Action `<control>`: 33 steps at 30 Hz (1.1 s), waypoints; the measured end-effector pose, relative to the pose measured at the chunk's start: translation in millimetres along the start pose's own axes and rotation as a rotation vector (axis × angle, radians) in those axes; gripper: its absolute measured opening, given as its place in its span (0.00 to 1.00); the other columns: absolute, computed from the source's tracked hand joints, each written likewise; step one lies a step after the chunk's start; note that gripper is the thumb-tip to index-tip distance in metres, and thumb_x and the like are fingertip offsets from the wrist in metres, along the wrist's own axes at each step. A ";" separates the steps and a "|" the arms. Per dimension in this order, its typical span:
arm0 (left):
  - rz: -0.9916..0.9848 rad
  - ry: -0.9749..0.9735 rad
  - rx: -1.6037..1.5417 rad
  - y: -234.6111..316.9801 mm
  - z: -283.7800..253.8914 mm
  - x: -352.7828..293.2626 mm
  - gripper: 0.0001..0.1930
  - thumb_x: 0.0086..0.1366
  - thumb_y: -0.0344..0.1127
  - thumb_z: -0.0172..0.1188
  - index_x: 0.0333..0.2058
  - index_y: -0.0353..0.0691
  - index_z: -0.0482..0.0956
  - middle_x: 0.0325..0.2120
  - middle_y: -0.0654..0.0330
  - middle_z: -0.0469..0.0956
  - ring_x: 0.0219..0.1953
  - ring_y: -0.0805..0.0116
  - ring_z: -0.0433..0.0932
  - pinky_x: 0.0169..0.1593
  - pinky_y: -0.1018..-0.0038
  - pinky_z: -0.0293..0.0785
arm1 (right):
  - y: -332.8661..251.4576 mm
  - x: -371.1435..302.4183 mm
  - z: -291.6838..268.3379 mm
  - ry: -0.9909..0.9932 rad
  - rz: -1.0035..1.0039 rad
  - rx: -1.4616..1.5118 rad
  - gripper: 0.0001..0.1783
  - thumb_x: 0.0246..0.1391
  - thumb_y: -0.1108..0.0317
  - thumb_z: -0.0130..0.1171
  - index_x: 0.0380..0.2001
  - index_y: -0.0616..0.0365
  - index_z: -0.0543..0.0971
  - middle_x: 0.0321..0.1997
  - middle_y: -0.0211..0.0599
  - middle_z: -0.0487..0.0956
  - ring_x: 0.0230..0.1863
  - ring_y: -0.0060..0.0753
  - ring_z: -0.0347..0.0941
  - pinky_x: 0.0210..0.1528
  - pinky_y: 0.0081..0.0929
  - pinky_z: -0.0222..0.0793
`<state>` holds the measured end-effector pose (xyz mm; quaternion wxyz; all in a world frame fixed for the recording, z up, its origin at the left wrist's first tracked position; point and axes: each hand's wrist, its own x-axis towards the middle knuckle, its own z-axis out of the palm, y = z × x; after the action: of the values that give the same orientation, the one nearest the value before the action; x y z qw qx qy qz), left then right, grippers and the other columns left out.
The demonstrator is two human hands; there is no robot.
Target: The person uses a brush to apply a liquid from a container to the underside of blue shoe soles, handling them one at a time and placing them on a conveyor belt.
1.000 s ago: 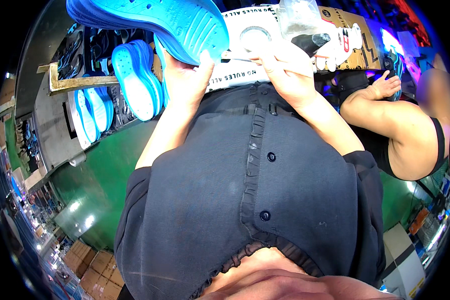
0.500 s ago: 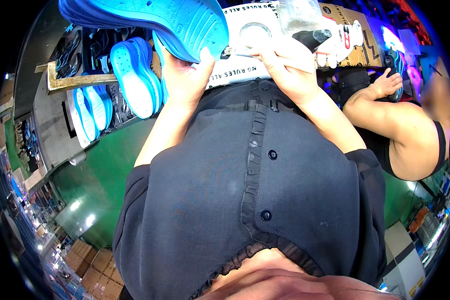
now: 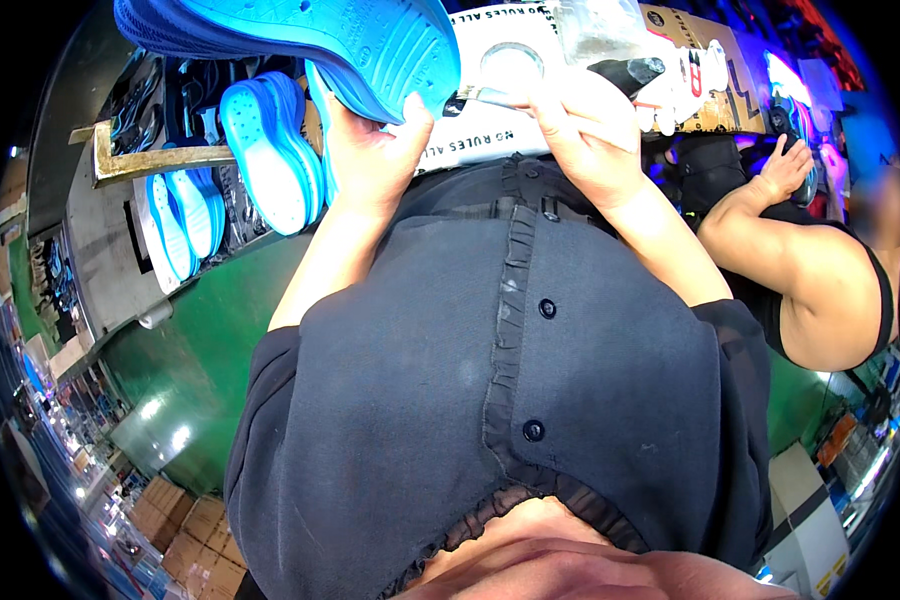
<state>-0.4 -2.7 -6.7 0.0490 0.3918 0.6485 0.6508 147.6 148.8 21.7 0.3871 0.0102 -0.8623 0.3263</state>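
A blue foam shoe sole (image 3: 370, 50) is tilted up at the top of the view. My left hand (image 3: 375, 165) grips its near edge, the thumb lying on its side and the other fingers partly hidden behind it. Between the fingers of my right hand (image 3: 600, 140) is a small brush (image 3: 492, 97) with a silvery metal part. Its dark tip points left and is at the sole's right edge; whether it touches I cannot tell. Beneath both hands lies a white printed surface (image 3: 470, 142) with a round, clear shallow dish (image 3: 511, 66) on it.
More blue soles (image 3: 266, 150) stand on a rack to the left, beside a worn wooden frame (image 3: 160, 163). A clear plastic bag (image 3: 600, 30), a black-tipped object (image 3: 627, 74) and cardboard (image 3: 715, 70) lie on the right. Another person's arm (image 3: 770, 235) reaches in at the right.
My right hand has shifted slightly right with the brush, and more of its metal part shows. The sole has barely moved. The other person's arm has moved a little right.
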 end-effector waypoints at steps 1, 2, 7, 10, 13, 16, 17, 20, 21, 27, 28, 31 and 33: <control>0.006 0.009 -0.004 -0.1 0.1 0.0 0.26 0.51 0.28 0.60 0.47 0.33 0.59 0.39 0.51 0.72 0.41 0.65 0.75 0.46 0.73 0.70 | 0.3 -1.5 -0.1 -0.001 -0.001 0.002 0.07 0.52 0.75 0.53 0.25 0.68 0.78 0.24 0.38 0.78 0.27 0.31 0.73 0.32 0.23 0.67; 0.004 0.010 -0.003 -0.3 0.3 -0.5 0.26 0.51 0.28 0.60 0.47 0.33 0.59 0.39 0.51 0.72 0.41 0.65 0.75 0.46 0.73 0.70 | 0.0 -3.6 0.1 0.016 0.031 0.021 0.07 0.51 0.74 0.53 0.25 0.67 0.78 0.24 0.38 0.78 0.27 0.31 0.73 0.32 0.23 0.67; 0.052 0.020 0.027 -4.2 1.5 -0.2 0.26 0.50 0.27 0.61 0.47 0.32 0.60 0.38 0.52 0.73 0.40 0.65 0.75 0.45 0.73 0.71 | -4.9 -2.2 4.2 0.030 -0.056 0.049 0.07 0.50 0.74 0.54 0.25 0.66 0.79 0.24 0.37 0.78 0.28 0.32 0.73 0.32 0.24 0.67; 0.069 0.038 0.008 -3.4 1.1 0.7 0.25 0.50 0.27 0.61 0.46 0.32 0.61 0.37 0.53 0.73 0.39 0.65 0.75 0.44 0.74 0.71 | -7.6 -2.1 4.7 -0.049 0.044 0.030 0.07 0.50 0.74 0.54 0.24 0.66 0.78 0.23 0.38 0.77 0.28 0.32 0.73 0.32 0.24 0.67; 0.078 0.035 -0.014 -2.6 0.1 0.4 0.24 0.49 0.26 0.61 0.45 0.31 0.62 0.36 0.53 0.73 0.38 0.66 0.75 0.43 0.74 0.71 | -1.4 -3.3 1.5 -0.006 -0.121 -0.036 0.07 0.50 0.74 0.54 0.24 0.66 0.78 0.24 0.39 0.77 0.27 0.32 0.73 0.32 0.24 0.67; 0.134 0.047 -0.016 -5.2 0.6 0.4 0.22 0.49 0.25 0.61 0.43 0.31 0.64 0.35 0.54 0.74 0.38 0.67 0.75 0.43 0.75 0.71 | -5.1 -4.3 0.0 0.029 0.073 0.080 0.07 0.50 0.74 0.54 0.24 0.66 0.78 0.24 0.39 0.77 0.27 0.33 0.73 0.32 0.25 0.67; 0.133 0.046 -0.017 -5.1 1.3 0.4 0.22 0.49 0.25 0.61 0.43 0.31 0.64 0.35 0.54 0.74 0.38 0.67 0.75 0.43 0.75 0.71 | -5.5 -2.2 1.0 0.022 0.050 0.105 0.07 0.50 0.73 0.54 0.24 0.67 0.78 0.24 0.39 0.77 0.27 0.34 0.73 0.32 0.25 0.67; 0.135 0.057 -0.026 -3.8 2.3 1.4 0.21 0.49 0.25 0.61 0.42 0.31 0.64 0.36 0.54 0.74 0.37 0.67 0.75 0.43 0.75 0.71 | -3.8 -1.2 7.0 0.017 -0.036 0.100 0.08 0.51 0.73 0.54 0.23 0.68 0.78 0.24 0.40 0.76 0.26 0.35 0.72 0.31 0.25 0.67; 0.139 0.048 -0.018 -3.6 1.8 2.3 0.21 0.48 0.25 0.61 0.42 0.31 0.64 0.36 0.54 0.74 0.37 0.67 0.75 0.43 0.75 0.71 | -2.8 -1.4 8.6 0.019 -0.099 0.071 0.08 0.51 0.73 0.54 0.23 0.68 0.78 0.23 0.41 0.76 0.26 0.35 0.72 0.31 0.25 0.67; 0.167 0.065 -0.027 -4.8 1.3 1.6 0.21 0.48 0.24 0.60 0.42 0.32 0.64 0.35 0.55 0.74 0.37 0.68 0.76 0.43 0.75 0.71 | -5.6 -8.2 -2.0 0.025 0.144 0.154 0.09 0.53 0.73 0.52 0.24 0.68 0.78 0.24 0.39 0.76 0.26 0.32 0.72 0.30 0.23 0.66; 0.164 0.058 -0.022 -4.2 1.4 1.5 0.21 0.48 0.24 0.60 0.42 0.32 0.64 0.34 0.56 0.74 0.37 0.68 0.76 0.43 0.75 0.71 | -5.7 -8.1 -2.1 0.026 0.144 0.153 0.09 0.53 0.73 0.52 0.24 0.68 0.78 0.24 0.39 0.76 0.26 0.32 0.72 0.30 0.23 0.66; 0.192 0.053 -0.009 -8.3 2.6 1.7 0.21 0.48 0.24 0.60 0.42 0.33 0.64 0.34 0.56 0.74 0.37 0.69 0.76 0.43 0.76 0.70 | -3.2 -4.3 1.6 0.064 0.103 0.157 0.09 0.53 0.73 0.51 0.25 0.68 0.78 0.24 0.39 0.77 0.27 0.31 0.72 0.31 0.22 0.67; 0.185 0.045 0.001 -6.6 2.7 2.1 0.21 0.49 0.24 0.60 0.42 0.33 0.64 0.34 0.56 0.74 0.37 0.69 0.75 0.43 0.76 0.70 | -2.5 -1.2 6.1 0.040 0.048 0.225 0.09 0.53 0.73 0.51 0.26 0.68 0.77 0.24 0.40 0.77 0.28 0.31 0.73 0.31 0.22 0.67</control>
<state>-3.2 1.7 -12.0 -0.0262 0.4353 0.6108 0.6609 145.1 143.1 19.3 0.3929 0.0265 -0.8123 0.4302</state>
